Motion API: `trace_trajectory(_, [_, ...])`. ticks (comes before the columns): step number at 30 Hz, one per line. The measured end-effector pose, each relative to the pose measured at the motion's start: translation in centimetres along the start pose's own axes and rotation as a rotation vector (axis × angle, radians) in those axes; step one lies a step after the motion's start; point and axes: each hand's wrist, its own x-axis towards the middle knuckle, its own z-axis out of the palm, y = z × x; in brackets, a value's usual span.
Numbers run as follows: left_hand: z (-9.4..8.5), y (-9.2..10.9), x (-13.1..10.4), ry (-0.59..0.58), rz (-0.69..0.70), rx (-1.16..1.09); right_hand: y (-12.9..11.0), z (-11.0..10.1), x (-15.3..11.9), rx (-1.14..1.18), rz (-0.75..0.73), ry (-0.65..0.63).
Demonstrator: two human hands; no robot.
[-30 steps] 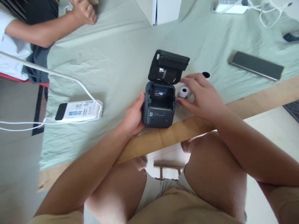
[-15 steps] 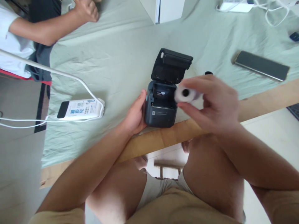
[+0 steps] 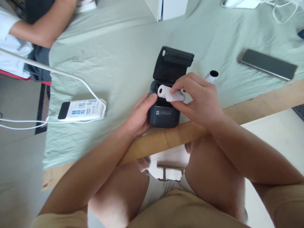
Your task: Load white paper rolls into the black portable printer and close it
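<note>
A small dark label printer (image 3: 164, 118) stands near the table's front edge, its lid (image 3: 173, 63) swung up and back. My left hand (image 3: 141, 114) grips the printer's left side, the thumb up by the rim of the paper bay. Between the thumb and fingers of my right hand (image 3: 198, 96) is a white paper roll (image 3: 169, 93), lying crosswise over the open bay with its dark-holed end toward my left thumb. Part of the bay is hidden under the roll and my fingers. Just beyond my right hand lies another white roll (image 3: 211, 77) with a dark, hollow end.
A white power bank (image 3: 82, 110) with cables lies at left on the green cloth (image 3: 114, 57). A phone (image 3: 268, 64) is at right. White boxes (image 3: 172, 9) and a charger (image 3: 244, 3) sit at the back. Another person's arm (image 3: 45, 28) rests at upper left.
My right hand has brought the paper roll left, from beside the printer to over its open bay. My left thumb has shifted onto the bay's rim. The other person's hand has moved up out of view.
</note>
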Motion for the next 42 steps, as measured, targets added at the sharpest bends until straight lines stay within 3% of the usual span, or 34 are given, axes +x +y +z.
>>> trace_trajectory(4, [-0.1, 0.0, 0.0, 0.005, -0.018, 0.008, -0.1, -0.3, 0.1, -0.055, 0.044, -0.008])
trace_trajectory(10, [-0.2, -0.1, 0.0, 0.005, 0.013, 0.004, 0.9, 1.0, 0.1, -0.003, 0.007, -0.081])
trace_trajectory(16, [0.0, -0.1, 0.0, 0.031, -0.010, 0.009, 0.5, 0.4, -0.4, -0.060, -0.044, 0.010])
trace_trajectory(24, [-0.4, 0.5, 0.2, -0.083, 0.006, 0.000, -0.3, 0.9, -2.2, 0.078, -0.272, -0.025])
trace_trajectory(27, [-0.5, 0.5, 0.3, -0.069, 0.018, 0.022, 0.6, 0.2, -2.2, 0.149, -0.195, 0.069])
trace_trajectory(31, [-0.7, 0.4, 0.3, -0.072, 0.003, 0.010, 3.0, 0.0, -1.8, 0.196, 0.045, 0.247])
trace_trajectory(34, [-0.8, 0.4, 0.3, -0.080, -0.004, 0.020, 4.4, 0.7, -1.6, 0.311, 0.112, 0.202])
trace_trajectory(38, [-0.9, 0.5, 0.2, -0.071, -0.004, 0.018, 4.3, 1.0, -1.9, 0.404, 0.129, 0.149])
trace_trajectory(42, [-1.0, 0.4, 0.2, -0.080, -0.001, 0.020, 3.7, 0.8, -2.2, 0.420, 0.175, -0.041])
